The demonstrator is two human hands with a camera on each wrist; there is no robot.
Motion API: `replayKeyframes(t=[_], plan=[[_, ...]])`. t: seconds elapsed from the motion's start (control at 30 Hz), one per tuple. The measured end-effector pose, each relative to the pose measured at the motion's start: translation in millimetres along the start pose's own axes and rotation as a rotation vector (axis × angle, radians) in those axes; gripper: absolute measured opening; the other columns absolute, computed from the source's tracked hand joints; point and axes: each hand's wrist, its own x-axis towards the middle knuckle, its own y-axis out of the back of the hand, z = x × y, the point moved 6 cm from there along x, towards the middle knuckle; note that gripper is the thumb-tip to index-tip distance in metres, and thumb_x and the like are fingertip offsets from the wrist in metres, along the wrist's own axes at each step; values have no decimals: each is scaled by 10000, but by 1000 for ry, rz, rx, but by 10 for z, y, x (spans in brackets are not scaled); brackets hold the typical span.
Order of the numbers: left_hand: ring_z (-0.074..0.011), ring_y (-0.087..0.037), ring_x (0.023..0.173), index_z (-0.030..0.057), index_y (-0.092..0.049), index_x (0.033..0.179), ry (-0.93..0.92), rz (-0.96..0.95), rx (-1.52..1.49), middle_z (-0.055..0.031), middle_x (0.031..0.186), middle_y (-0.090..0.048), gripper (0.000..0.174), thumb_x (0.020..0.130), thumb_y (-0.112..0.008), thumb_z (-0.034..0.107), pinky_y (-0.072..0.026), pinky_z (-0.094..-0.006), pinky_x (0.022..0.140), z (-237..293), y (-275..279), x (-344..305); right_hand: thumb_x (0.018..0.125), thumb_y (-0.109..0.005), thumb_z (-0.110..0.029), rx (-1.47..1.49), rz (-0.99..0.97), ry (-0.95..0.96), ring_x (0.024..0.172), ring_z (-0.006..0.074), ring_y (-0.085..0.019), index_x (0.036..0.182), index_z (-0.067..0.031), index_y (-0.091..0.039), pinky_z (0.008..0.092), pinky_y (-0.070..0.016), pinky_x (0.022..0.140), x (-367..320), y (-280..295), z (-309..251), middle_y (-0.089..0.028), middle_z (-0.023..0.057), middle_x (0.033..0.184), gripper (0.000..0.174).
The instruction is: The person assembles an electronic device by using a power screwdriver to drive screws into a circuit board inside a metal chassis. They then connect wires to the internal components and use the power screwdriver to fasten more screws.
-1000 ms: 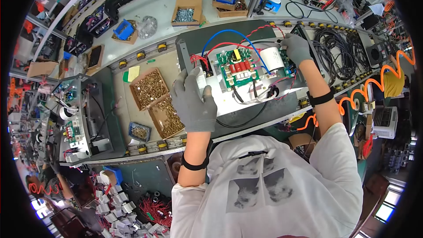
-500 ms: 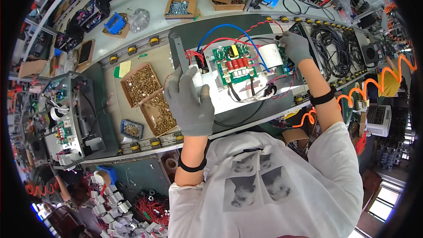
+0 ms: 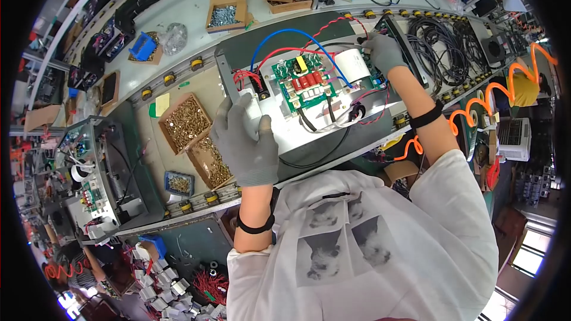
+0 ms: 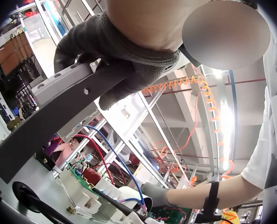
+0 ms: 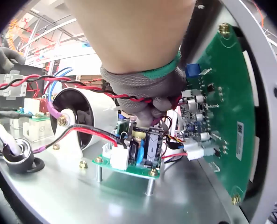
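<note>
My gloved left hand (image 3: 245, 139) grips the grey left end panel of an open electrical chassis (image 3: 380, 114), its fingers curled over the top edge by a white block in the left wrist view. The gloved right hand (image 3: 385, 53) is at the far right corner, fingers curled where red and black twisted wires (image 5: 40, 80) run into them; its fingertips are partly hidden. Beneath it stands a small green board (image 5: 129, 170) on posts, beside a larger upright green board (image 5: 234, 112). Between the hands are a green circuit board (image 3: 304, 83) and a white capacitor (image 3: 352, 65).
Two cardboard boxes of brass screws (image 3: 184, 122) and a small blue tray (image 3: 178, 183) lie left of the chassis. Another open unit (image 3: 98, 184) stands farther left. Black cable coils (image 3: 437, 53) lie to the right. Yellow rollers line the bench edges.
The head view has shifted. The chassis sits slightly farther left, nearer the screw boxes, and both hands have moved with it, their hold much the same.
</note>
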Motion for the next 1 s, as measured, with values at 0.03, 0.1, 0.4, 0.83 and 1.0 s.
replayKeyframes(t=[0.03,0.1,0.4,0.83,1.0], plan=[[-378,-437,1104,92,-570,1107,-9,4,0,-177,1193,-504,441,676,-659,115,-335,-460,949,5,4,-15,795,-566,-93,-63,-47,-7,920,284,-616,951,-167,-684,384,-500,794,-6,12,-42,-631,101,981,209],[-372,-439,1105,91,-561,1125,27,5,26,-175,1168,-515,455,680,-653,114,-335,-458,953,5,2,-13,788,-583,-114,-166,-202,-118,917,301,-619,973,-128,-666,392,-503,785,42,16,-91,-623,134,996,204],[-319,-482,1106,-2,-459,1229,19,-76,-239,-180,1200,-507,585,701,-646,166,-367,-410,953,-296,12,82,857,-508,-203,315,773,110,802,333,-521,1017,-78,-611,397,-413,676,-1746,558,-494,-568,134,892,228],[-119,-380,653,59,-453,857,-18,-389,-1290,-16,723,-404,208,781,-540,232,-339,-262,606,-1015,-920,1121,949,-373,-471,1598,193,-1005,542,169,-504,863,-7,-491,326,-472,533,-1839,-1362,-477,-514,71,669,487],[-104,-365,587,60,-415,790,41,-222,-1149,-18,657,-378,204,813,-497,245,-310,-258,546,-874,-607,785,953,-366,-462,1477,297,-878,662,252,-593,918,8,-540,365,-451,593,-1604,-1216,-338,-583,150,744,502]])
